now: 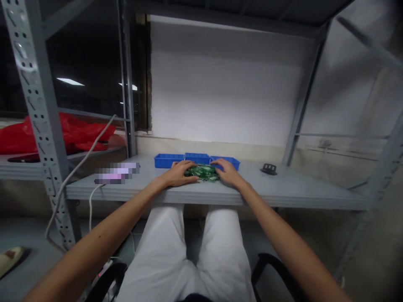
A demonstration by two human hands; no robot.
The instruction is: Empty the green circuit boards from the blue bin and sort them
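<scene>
A small heap of green wrapped pieces (204, 172) lies on the grey shelf table (283, 191) in front of me. My left hand (180, 173) rests palm down on the heap's left side, fingers spread over it. My right hand (227, 172) presses against the heap's right side. Both hands cup the pile from either side; no single piece is clearly gripped. Just behind the heap stand three blue trays in a row: left (168, 160), middle (197, 157), right (231, 161). Their contents are hidden from this angle.
A small black object (268, 168) sits on the table at the right. A blurred pinkish item (117, 173) lies at the left, with a white cable (78, 163) hanging past the rack post (37, 105). Red plastic (72, 132) fills the neighbouring shelf. My legs are under the table.
</scene>
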